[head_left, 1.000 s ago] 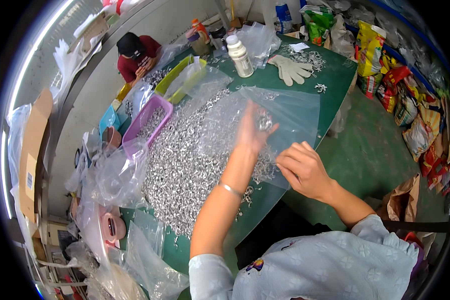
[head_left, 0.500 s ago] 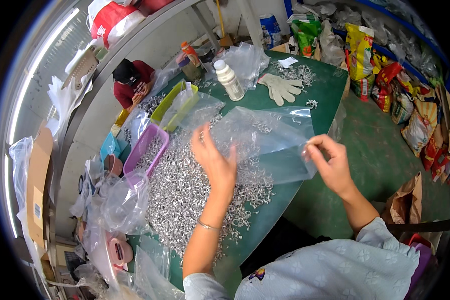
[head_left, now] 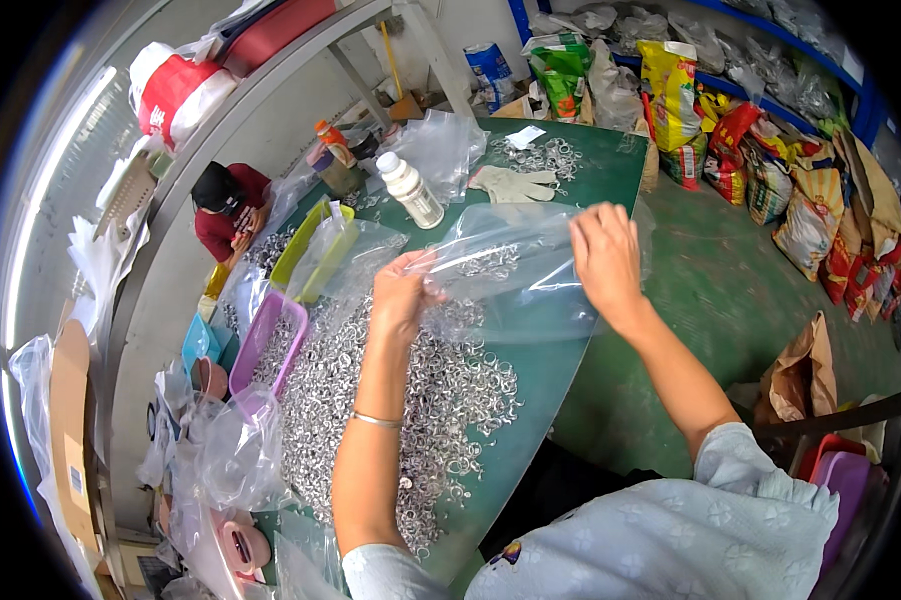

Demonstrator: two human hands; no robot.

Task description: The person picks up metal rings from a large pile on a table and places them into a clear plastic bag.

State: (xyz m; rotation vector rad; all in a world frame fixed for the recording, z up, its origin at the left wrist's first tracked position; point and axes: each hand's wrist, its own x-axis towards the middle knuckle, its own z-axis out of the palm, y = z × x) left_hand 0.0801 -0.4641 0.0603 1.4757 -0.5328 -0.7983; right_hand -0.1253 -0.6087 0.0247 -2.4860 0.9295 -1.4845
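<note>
A clear plastic bag (head_left: 530, 310) stretches between my two hands above the green table. My left hand (head_left: 400, 295) is closed on the bag's left end, its fingers pinched together. At the other end, my right hand (head_left: 607, 255) has its fingers bent over the bag's edge. A small cluster of silvery metal rings (head_left: 490, 262) shows through the film; whether they lie inside or beneath it I cannot tell. Under and around my left forearm spreads a large heap of similar small metal rings (head_left: 370, 390).
Beyond the bag are a white bottle (head_left: 410, 190), a pale glove (head_left: 513, 185) and more rings (head_left: 545, 160). Purple (head_left: 270, 340) and lime-green baskets (head_left: 320, 250) line the left side. Another person (head_left: 230, 210) sits at the far left. Filled sacks (head_left: 735, 150) stand along the right.
My right hand has moved up and left along the bag, turning over its edge. My left hand has gone from spread fingers to gripping the bag's left end. The whole view has shifted.
</note>
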